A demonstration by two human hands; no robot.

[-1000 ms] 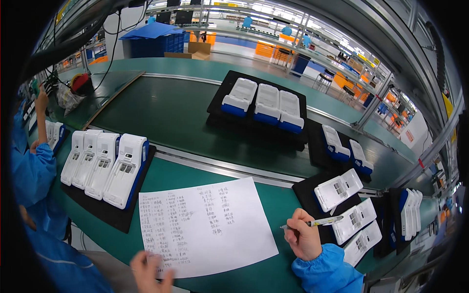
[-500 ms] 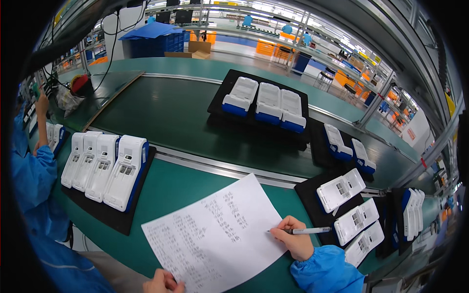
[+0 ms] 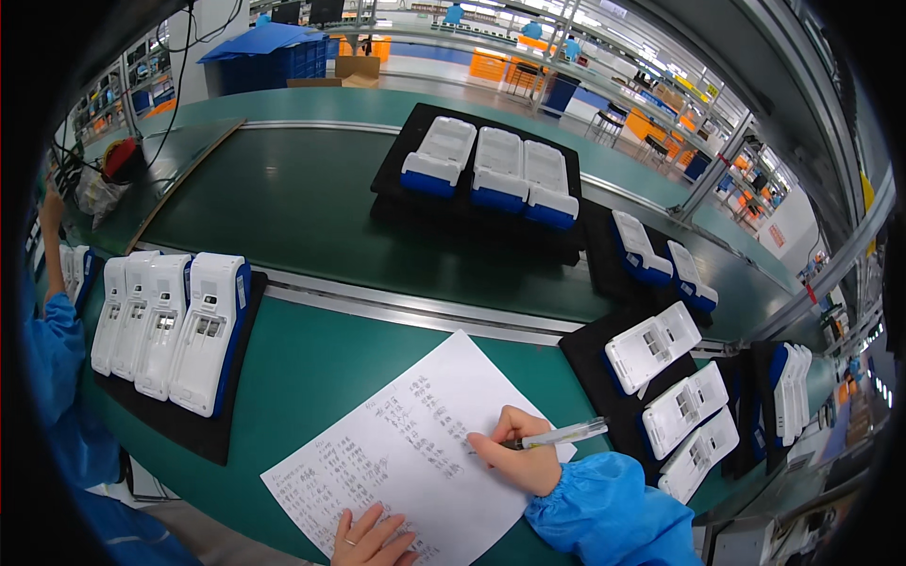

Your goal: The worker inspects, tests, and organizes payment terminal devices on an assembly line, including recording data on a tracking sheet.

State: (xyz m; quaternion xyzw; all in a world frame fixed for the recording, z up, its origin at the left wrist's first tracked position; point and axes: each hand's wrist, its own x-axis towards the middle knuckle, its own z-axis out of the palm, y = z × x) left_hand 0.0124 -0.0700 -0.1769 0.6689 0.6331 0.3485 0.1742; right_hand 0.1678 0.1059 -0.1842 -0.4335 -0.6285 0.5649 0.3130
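A white sheet of paper (image 3: 377, 451) with handwritten columns lies tilted on the green bench. My right hand (image 3: 521, 460), in a blue sleeve, is closed round a pen (image 3: 569, 432), its tip end over the written part at the paper's right. My left hand (image 3: 372, 540) rests on the sheet's lower edge, fingers stretched out flat, with a ring on one finger. Close to my right sleeve are white-and-blue device housings (image 3: 687, 401) on a black mat. Several similar white devices (image 3: 200, 341) stand in a row on another mat, left of the paper.
Beyond a metal rail (image 3: 415, 316) runs a dark green conveyor belt (image 3: 283, 203), carrying black trays of housings (image 3: 498, 170). A co-worker's blue sleeve (image 3: 58, 354) is at the far left. Stacked blue bins (image 3: 269, 68) and a metal frame post (image 3: 717, 165) stand farther back.
My right hand has moved left over the sheet with the pen. My left hand has gone from gripping the lower edge to lying flat on the paper. The view has shifted slightly.
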